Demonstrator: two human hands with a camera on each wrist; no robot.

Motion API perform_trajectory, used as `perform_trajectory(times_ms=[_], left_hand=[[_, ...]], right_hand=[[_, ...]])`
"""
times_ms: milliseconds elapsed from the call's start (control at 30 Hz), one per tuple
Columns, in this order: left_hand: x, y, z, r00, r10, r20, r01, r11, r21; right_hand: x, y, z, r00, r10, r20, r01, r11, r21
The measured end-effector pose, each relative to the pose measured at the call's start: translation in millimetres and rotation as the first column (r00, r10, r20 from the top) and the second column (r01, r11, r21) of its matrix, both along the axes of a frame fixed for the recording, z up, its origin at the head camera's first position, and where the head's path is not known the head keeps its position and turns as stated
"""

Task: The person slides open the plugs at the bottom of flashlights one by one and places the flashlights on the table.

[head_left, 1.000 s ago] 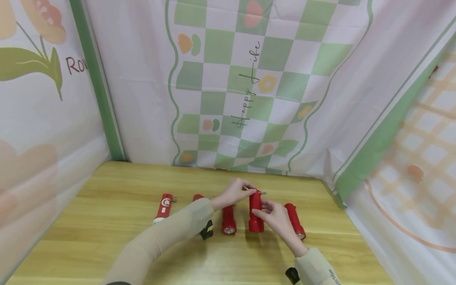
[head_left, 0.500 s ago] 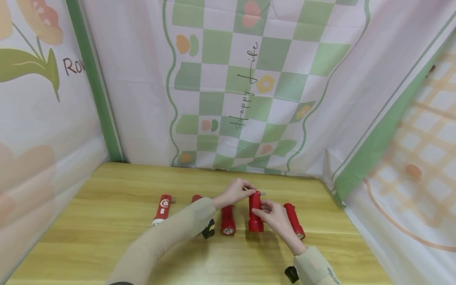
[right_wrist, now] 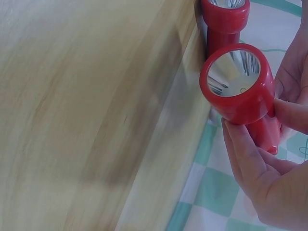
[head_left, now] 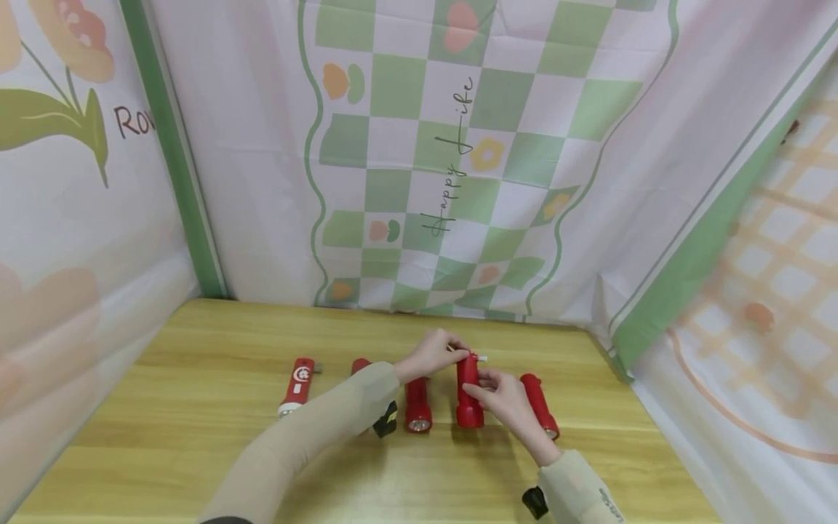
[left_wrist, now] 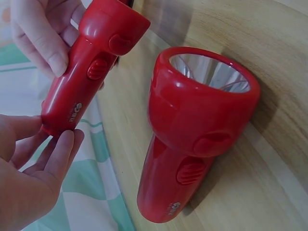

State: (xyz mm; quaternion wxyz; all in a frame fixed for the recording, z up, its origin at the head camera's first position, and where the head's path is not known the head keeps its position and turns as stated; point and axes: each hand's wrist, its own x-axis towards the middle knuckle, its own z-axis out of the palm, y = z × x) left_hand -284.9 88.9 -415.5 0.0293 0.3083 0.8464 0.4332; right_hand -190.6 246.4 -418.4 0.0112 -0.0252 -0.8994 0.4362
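Note:
A red flashlight is held in front of me, its lamp end toward me and tilted down. My right hand grips its body between thumb and fingers. At the tail end, my left hand pinches with thumb and fingertips, as the left wrist view shows on the flashlight. A small pale tab sticks out beside the tail. In the right wrist view, the lens faces the camera within the red head. Left of it, another red flashlight lies on the table, lens toward me.
To the right lies a red flashlight. At the left is a red one with a white head, a small tab at its side. My left sleeve hides most of another red flashlight. Patterned cloth hangs behind the wooden table.
Both hands keep their places on the flashlight. The small tab at its tail has turned from grey to brighter white and sits slightly lower; the head view has shifted a little.

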Motion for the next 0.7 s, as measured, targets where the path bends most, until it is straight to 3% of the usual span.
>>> perform_trajectory(times_ms=[700], left_hand=[[-1.5, 7.5, -2.3, 0.999, -0.011, 0.045, 0.013, 0.998, -0.055]], right_hand=[[-2.3, -1.6, -2.5, 0.999, -0.02, 0.05, 0.02, 1.0, -0.009]])
